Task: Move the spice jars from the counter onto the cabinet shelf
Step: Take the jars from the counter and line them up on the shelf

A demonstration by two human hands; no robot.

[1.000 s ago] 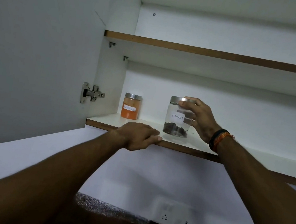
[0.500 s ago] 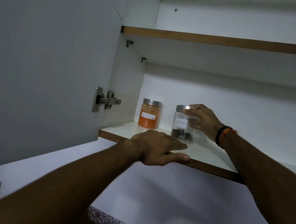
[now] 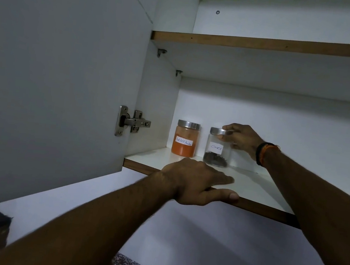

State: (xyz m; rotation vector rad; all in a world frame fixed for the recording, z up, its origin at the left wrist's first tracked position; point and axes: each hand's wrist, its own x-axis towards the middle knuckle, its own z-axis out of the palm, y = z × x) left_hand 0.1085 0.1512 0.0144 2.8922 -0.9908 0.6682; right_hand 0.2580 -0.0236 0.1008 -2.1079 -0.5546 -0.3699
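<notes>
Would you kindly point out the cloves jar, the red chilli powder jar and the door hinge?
cloves jar (image 3: 216, 147), head view, on its white label.
red chilli powder jar (image 3: 183, 149), head view, on its orange body below the label.
door hinge (image 3: 131, 122), head view, on its metal arm.

Right hand (image 3: 241, 140) covers the cloves jar (image 3: 217, 148) behind its fingers, so that side's hidden. Left hand (image 3: 196, 182) hides the shelf (image 3: 258, 187) edge under its fingers. Both shelves run off frame right.
</notes>
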